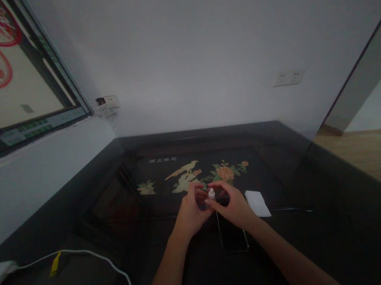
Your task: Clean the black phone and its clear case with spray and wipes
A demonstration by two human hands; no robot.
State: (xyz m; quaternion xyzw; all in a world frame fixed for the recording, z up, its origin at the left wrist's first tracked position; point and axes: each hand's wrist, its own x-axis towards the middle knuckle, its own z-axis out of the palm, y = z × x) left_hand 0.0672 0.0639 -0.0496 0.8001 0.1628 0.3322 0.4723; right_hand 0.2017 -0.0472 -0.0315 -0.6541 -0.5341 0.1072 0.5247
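left hand [190, 213] | fingers closed on small white bottle [211, 193] | right hand [236, 206] | pinches its top | above dark tabletop [307, 239]

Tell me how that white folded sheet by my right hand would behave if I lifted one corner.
Probably floppy: the white folded sheet lies thin and flat on the table, so it would likely droop or unfold. It looks light, and the glossy top suggests a push would slide it easily. Paper or cloth, I cannot tell.
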